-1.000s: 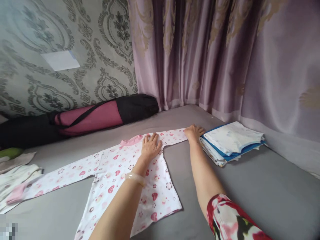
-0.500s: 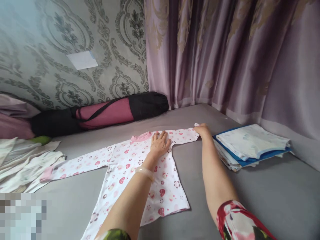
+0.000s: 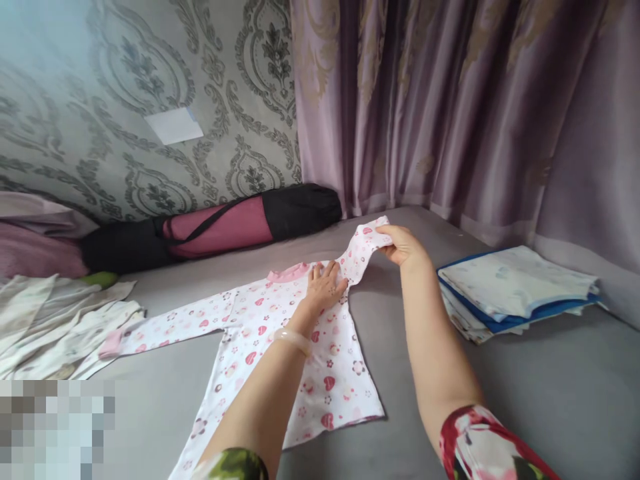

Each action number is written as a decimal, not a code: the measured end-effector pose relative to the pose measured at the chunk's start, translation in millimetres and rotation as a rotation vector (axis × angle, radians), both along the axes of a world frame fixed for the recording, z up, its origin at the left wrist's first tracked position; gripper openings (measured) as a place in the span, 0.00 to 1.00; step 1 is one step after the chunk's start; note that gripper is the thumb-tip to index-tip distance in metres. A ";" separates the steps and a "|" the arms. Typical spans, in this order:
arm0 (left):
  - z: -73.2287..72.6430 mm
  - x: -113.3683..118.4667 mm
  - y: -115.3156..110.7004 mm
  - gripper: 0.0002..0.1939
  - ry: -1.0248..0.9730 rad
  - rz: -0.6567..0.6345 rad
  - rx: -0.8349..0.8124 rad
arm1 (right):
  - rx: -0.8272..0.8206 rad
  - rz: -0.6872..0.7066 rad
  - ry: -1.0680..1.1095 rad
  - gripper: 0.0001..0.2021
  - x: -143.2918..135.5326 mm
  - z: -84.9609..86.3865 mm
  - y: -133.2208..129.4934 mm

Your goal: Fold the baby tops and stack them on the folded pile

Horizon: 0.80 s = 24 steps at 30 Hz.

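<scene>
A white long-sleeved child's shirt (image 3: 270, 320) with red hearts, flowers and a pink collar lies spread on the grey sheet. My left hand (image 3: 324, 287) rests on it, fingers spread, by the shoulder to the right of the collar. My right hand (image 3: 403, 245) pinches the end of the right-hand sleeve (image 3: 359, 252) and holds it raised off the sheet, bent upward from the shoulder. The other sleeve (image 3: 175, 323) lies flat toward the left, its pink cuff beside a heap of pale clothes.
Folded clothes with a blue layer (image 3: 520, 283) lie at the right. Pale clothes (image 3: 40, 327) are heaped at the left. A black and maroon long bag (image 3: 220, 230) lies along the patterned wall. Purple curtains (image 3: 430, 100) hang behind the grey sheet (image 3: 400, 373).
My right hand has lifted the sleeve end off the sheet and brought it slightly inward. My left hand stays on the shirt's shoulder. The view has shifted slightly.
</scene>
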<state>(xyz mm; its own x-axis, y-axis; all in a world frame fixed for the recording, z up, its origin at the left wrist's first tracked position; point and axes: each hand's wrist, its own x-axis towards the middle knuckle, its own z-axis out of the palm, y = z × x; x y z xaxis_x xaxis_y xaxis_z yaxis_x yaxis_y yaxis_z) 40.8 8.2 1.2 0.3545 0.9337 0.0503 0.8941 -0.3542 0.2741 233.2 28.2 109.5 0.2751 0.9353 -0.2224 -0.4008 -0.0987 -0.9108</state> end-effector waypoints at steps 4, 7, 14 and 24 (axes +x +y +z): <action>3.3 3.1 7.3 0.33 0.034 0.018 -0.040 | 0.006 0.096 0.033 0.06 -26.0 1.4 -0.3; 7.3 4.3 11.6 0.33 0.060 0.007 -0.046 | 0.001 0.149 0.022 0.05 -39.4 3.2 -1.3; 7.8 0.8 13.6 0.38 0.062 -0.017 -0.052 | -0.027 0.162 0.034 0.05 -52.6 1.0 -1.1; 33.6 -5.8 22.6 0.39 0.077 -0.079 -0.166 | -0.023 0.194 0.041 0.05 -54.9 -5.1 2.4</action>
